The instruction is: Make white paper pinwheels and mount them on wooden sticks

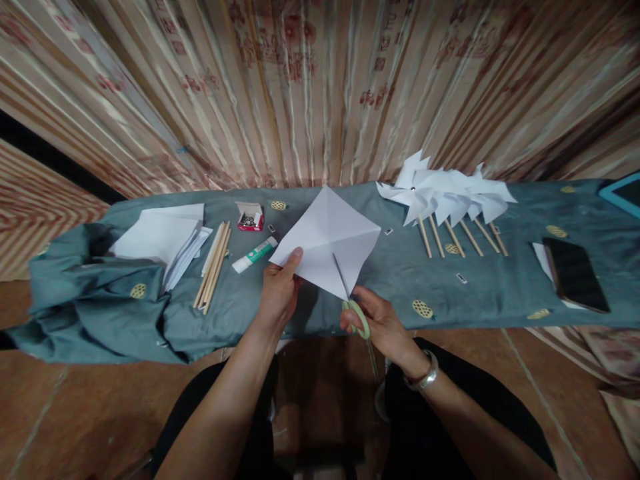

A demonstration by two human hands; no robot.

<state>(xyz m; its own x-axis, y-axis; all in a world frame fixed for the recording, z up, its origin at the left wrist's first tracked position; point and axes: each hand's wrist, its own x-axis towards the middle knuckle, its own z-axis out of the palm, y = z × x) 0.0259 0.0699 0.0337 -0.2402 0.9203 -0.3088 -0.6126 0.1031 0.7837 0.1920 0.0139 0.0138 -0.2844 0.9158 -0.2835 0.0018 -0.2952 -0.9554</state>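
My left hand pinches the left corner of a white square sheet of paper, thumb on top. Faint crossing creases run over the sheet, which is held up like a diamond above the table. My right hand grips scissors with pale green handles. One dark blade lies over the paper, pointing from the near corner toward the middle; the other blade is hidden beneath. Just left of the paper lies a glue stick with a green and white label. Behind it stands an open small red box of metal pins or clips.
Several wooden sticks and a stack of white paper lie at the left. Several white paper pinwheels on sticks lie at the back right. A phone rests on paper farther right. A patterned curtain hangs behind the cloth-covered table.
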